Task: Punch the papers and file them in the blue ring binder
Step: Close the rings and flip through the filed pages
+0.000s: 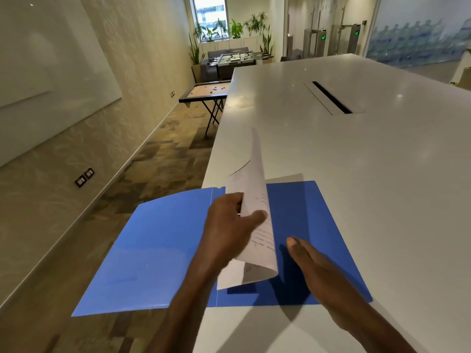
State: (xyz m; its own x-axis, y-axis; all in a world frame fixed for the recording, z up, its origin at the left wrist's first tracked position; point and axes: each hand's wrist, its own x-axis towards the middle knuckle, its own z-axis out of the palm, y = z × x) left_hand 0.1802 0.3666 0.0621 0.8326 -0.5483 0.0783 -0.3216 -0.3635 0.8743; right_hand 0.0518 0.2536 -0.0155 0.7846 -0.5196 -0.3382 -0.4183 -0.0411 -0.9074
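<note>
White table (356,161), papers (257,194) pinched in left-hand fingers (257,215)

Left hand (229,222) pinches closed, thumb on top; right hand (313,266) flat, fingers extended.

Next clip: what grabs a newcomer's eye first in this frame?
The open blue binder lies spread at the near left corner of the white table, its left cover hanging past the edge. Over its middle, the left hand pinches a curled sheaf of printed papers standing on edge, while the right hand hovers flat and open beside them.
</note>
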